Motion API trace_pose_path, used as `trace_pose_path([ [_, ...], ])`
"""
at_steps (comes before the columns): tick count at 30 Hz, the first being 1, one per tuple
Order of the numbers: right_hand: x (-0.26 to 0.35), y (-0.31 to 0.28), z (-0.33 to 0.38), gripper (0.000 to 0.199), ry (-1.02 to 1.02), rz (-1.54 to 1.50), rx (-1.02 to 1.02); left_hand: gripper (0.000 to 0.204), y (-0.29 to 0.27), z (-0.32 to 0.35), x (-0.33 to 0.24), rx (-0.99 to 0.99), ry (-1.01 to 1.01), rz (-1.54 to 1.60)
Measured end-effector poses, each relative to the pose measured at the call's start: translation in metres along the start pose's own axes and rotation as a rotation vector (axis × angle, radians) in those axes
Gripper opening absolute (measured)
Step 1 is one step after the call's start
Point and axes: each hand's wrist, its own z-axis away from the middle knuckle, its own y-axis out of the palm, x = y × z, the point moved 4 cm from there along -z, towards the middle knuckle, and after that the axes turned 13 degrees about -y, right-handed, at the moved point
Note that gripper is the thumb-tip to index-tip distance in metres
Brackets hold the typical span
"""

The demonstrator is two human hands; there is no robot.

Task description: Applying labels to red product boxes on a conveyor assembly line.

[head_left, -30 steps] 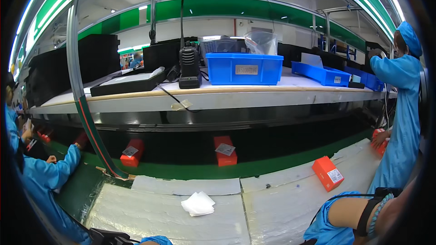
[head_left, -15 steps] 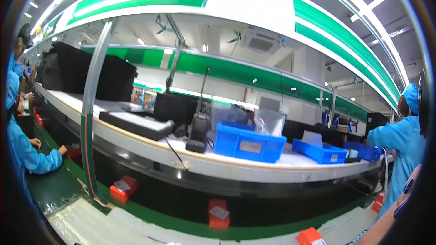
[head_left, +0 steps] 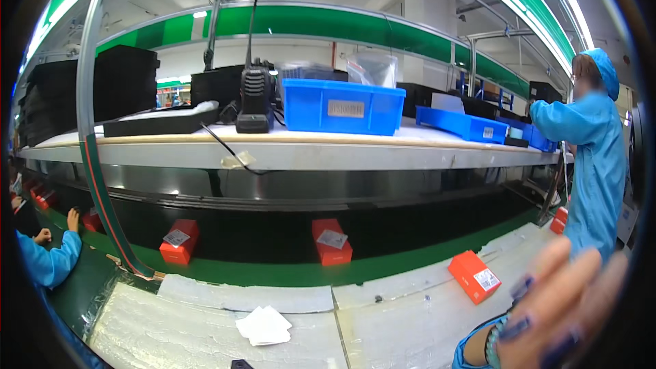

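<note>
At the lower right my right hand (head_left: pixel 560 307) is raised close to the camera, blurred by motion. Its fingers are bent and spaced apart, with dark nail polish, and I see nothing between them. A beaded bracelet (head_left: pixel 491 347) circles the wrist below a blue sleeve (head_left: pixel 471 343). Just left of the hand, a red box (head_left: pixel 474 277) with a white label lies on the pale covered work surface (head_left: pixel 403 301). Farther left on that surface is a small stack of white paper pieces (head_left: pixel 264 326). My left hand is out of view.
Red boxes (head_left: pixel 332 241) with labels stand on the green conveyor belt (head_left: pixel 260 272). Behind it, a shelf (head_left: pixel 383 157) bears a walkie-talkie (head_left: pixel 255 99) and blue bins (head_left: pixel 344 106). A metal post (head_left: pixel 87 96) rises at left. Co-workers (head_left: pixel 591 157) in blue work at both sides.
The view has tilted down and shifted, bringing the white paper and more of the work surface into sight. My right hand has come farther into the picture from the right edge.
</note>
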Motion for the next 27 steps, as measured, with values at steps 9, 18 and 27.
trace_pose_path([
  [9,-0.152,0.136,0.092,0.043,0.328,-0.028,0.017,0.066,-0.004,0.020,0.008,0.175,-0.164,0.106],
  [18,-0.240,0.283,0.291,0.060,0.777,-0.002,0.579,0.052,-0.021,0.005,0.000,0.422,0.189,0.112],
  [27,-0.268,0.365,0.324,0.093,0.905,0.185,0.935,0.057,-0.062,0.020,-0.019,0.423,0.434,-0.229],
])
